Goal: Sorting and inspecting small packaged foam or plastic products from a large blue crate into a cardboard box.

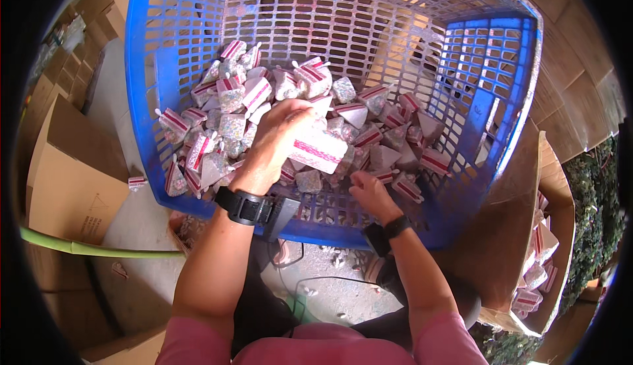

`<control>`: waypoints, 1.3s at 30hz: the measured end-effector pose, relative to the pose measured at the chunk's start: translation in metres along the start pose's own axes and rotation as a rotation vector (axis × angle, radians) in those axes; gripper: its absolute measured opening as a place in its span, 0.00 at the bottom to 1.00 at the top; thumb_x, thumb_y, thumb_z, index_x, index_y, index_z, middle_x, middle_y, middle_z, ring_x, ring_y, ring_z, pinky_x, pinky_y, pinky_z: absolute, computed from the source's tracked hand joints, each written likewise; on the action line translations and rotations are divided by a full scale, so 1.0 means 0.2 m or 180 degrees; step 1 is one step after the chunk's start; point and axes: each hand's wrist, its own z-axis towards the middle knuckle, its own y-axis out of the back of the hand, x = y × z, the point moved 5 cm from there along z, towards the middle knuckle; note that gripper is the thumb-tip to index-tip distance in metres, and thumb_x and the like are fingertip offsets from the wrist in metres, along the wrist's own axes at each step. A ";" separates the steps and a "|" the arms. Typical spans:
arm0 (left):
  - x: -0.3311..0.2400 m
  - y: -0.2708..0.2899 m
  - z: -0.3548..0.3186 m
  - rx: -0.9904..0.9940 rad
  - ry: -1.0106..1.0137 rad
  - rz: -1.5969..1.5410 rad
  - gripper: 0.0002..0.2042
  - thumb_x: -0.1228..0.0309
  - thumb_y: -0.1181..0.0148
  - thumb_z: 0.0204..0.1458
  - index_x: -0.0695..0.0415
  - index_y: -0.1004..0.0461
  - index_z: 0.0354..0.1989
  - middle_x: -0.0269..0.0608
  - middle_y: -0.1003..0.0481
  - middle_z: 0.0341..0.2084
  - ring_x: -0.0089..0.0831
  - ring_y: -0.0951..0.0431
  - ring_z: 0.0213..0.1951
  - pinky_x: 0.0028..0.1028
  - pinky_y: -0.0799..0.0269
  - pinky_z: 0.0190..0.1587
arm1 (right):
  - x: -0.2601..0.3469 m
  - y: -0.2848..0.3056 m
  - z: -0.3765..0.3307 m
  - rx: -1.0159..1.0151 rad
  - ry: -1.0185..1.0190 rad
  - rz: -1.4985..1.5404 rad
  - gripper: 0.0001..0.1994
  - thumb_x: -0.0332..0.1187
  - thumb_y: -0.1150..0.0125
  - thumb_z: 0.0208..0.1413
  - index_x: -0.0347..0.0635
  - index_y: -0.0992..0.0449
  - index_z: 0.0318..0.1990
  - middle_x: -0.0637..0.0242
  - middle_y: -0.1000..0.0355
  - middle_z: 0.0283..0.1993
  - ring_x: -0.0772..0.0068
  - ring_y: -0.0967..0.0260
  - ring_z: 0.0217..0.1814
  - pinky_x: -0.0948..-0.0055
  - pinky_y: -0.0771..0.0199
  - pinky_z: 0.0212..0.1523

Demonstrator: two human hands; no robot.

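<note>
My left hand (280, 134) grips a cake-slice-shaped ornament (320, 151), white with a red band along its side, and holds it above the pile. Beneath it, many similar ornaments (231, 124) lie jumbled inside a large blue plastic crate (300, 233); some faces look speckled with glitter. My right hand (372, 197) is at the near side of the crate, to the right of the held piece. Its fingers are curled beside several ornaments, and whatever they hold, if anything, is hidden.
At the right, a cardboard box (554, 213) contains more ornaments. Another cardboard carton (79, 174) stands on the left, near a green curved pole (99, 247). Dark green foliage (597, 213) is at far right. A black cable (330, 278) runs between my legs, above a floor scattered with small white bits.
</note>
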 end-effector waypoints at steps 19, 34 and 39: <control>-0.02 -0.09 -0.02 -0.0068 -0.0333 0.0170 0.17 0.59 0.48 0.53 0.61 0.28 0.40 0.27 0.32 0.24 0.14 0.36 0.29 0.18 0.40 0.31 | -0.30 -0.29 0.44 -0.1286 -0.0512 0.3548 0.35 0.57 0.48 0.48 0.36 0.42 0.54 0.55 0.37 0.50 0.64 0.39 0.50 0.64 0.39 0.50; 0.05 -0.11 -0.03 0.0091 -0.0101 0.0071 0.11 0.65 0.46 0.51 0.60 0.28 0.33 0.28 0.31 0.24 0.15 0.34 0.28 0.18 0.38 0.32 | -0.37 -0.44 0.36 -0.0804 -0.1151 0.5153 0.10 0.40 0.53 0.55 0.44 0.32 0.33 0.67 0.31 0.23 0.70 0.33 0.23 0.73 0.35 0.22; 0.08 -0.14 0.00 0.0122 0.0205 -0.0478 0.09 0.65 0.46 0.50 0.59 0.28 0.29 0.31 0.29 0.23 0.19 0.29 0.27 0.21 0.34 0.31 | -0.27 -0.36 0.14 -0.0764 -0.1400 0.4952 0.13 0.40 0.55 0.55 0.39 0.34 0.36 0.61 0.32 0.35 0.64 0.35 0.35 0.59 0.31 0.41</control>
